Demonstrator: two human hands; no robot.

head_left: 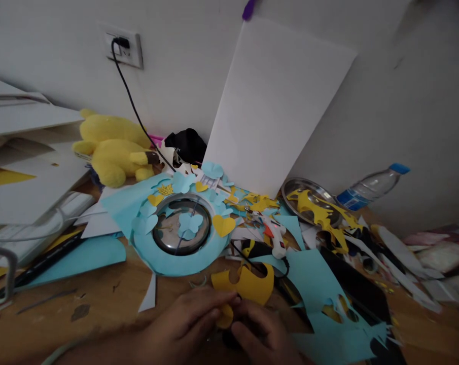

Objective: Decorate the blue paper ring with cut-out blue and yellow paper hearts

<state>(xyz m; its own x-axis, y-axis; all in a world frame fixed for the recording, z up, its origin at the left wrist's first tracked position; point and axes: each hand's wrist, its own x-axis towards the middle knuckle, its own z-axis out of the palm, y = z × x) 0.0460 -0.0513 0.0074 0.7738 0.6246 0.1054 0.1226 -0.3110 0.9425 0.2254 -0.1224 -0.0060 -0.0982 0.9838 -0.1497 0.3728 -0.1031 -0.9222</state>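
Observation:
Low in the head view, my left hand and my right hand meet with a small yellow paper cutout pinched between their fingers. Its full outline is hidden by the fingers. Just beyond them lies a yellow paper scrap with curved pieces cut away. Farther off rests a light-blue paper ring around a round shiny metal piece. Blue butterfly shapes and yellow hearts sit on the ring, among them a yellow heart at its right. A blue butterfly is over the metal centre.
A white glue gun with a cord lies right of the ring. Behind are a metal plate with yellow scraps, a tilted plastic bottle, a leaning white board and a yellow plush toy. Blue sheets lie at right.

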